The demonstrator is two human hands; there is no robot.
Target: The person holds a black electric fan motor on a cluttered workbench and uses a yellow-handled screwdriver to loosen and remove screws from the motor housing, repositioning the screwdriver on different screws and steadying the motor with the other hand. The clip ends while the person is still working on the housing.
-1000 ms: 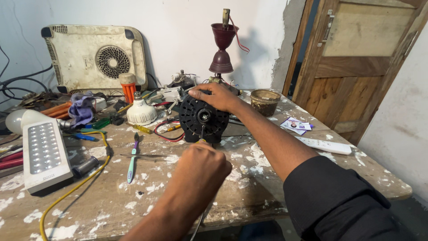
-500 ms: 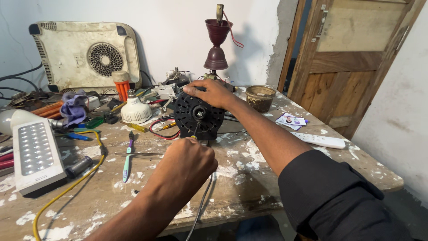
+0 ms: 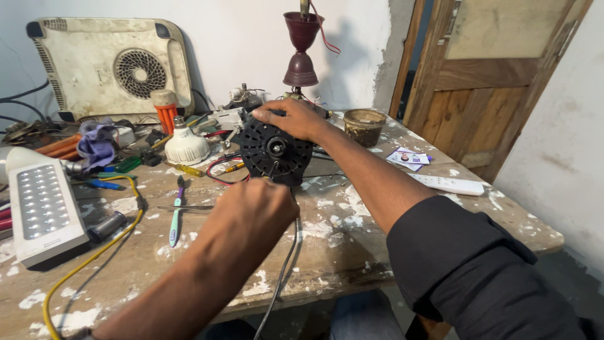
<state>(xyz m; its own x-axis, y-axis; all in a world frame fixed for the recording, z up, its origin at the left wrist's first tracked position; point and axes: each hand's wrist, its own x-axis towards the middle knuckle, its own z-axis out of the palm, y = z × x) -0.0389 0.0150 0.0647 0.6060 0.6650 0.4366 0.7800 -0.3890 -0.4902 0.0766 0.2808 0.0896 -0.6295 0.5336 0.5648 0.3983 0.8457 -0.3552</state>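
Note:
A round black fan motor [image 3: 274, 151] stands on edge on the paint-spattered wooden table [image 3: 352, 239]. My right hand [image 3: 290, 118] grips its top rim and keeps it upright. My left hand [image 3: 257, 211] is closed just in front of the motor's lower edge, fingers curled around something small that I cannot make out. A thin grey wire [image 3: 284, 264] runs from under that hand down over the table's front edge.
Left of the motor lie a toothbrush [image 3: 175, 211], a white bulb [image 3: 185, 146], a flat white LED lamp [image 3: 41, 208], a yellow cable [image 3: 94, 252] and assorted tools. A white remote [image 3: 448, 184], a small brown bowl [image 3: 364, 126] and a dark red bell-shaped stand [image 3: 301, 50] sit to the right and behind.
My left hand has moved forward and up to the motor's lower edge. My right hand has stayed on the motor's top.

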